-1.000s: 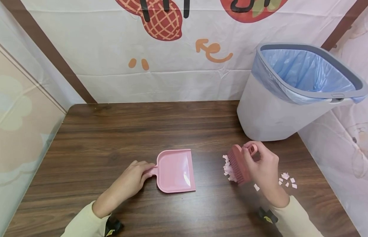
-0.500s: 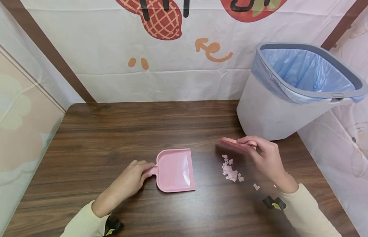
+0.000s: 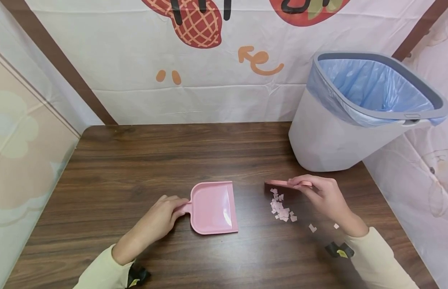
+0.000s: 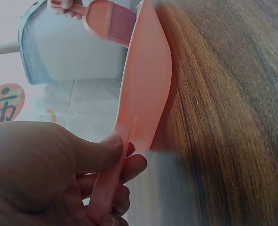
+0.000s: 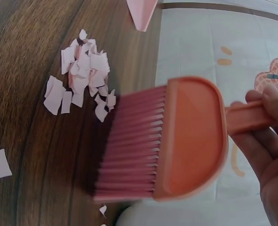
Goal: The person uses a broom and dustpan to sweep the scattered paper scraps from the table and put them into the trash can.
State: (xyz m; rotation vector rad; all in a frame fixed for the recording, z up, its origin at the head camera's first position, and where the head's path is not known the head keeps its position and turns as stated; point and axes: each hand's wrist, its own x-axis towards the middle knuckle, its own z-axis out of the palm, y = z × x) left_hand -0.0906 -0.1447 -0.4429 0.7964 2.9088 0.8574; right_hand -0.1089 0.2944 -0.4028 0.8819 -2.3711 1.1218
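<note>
A pink dustpan [image 3: 211,208] lies on the table, its flat lip facing right. My left hand [image 3: 160,216] grips its handle; in the left wrist view the thumb and fingers [image 4: 131,169] wrap round it. With my right hand [image 3: 325,196] I pinch the handle of a pink brush [image 3: 278,183], held edge-up just behind a small heap of paper scraps [image 3: 279,208]. The right wrist view shows the brush's bristles [image 5: 134,146] pointing toward the tabletop beside the scraps. Whether the bristle tips touch the wood I cannot tell.
A white bin [image 3: 328,136] with a blue liner stands at the table's back right, close behind my right hand. Single scraps [image 3: 312,228] lie nearer my right wrist. The brown wooden table [image 3: 166,152] meets a printed cloth [image 3: 216,100] at its back edge.
The brush has been lifted off the scraps and turned from slanting to nearly edge-on, moving to their far side, then slightly lower. My left hand and the dustpan have stayed in place.
</note>
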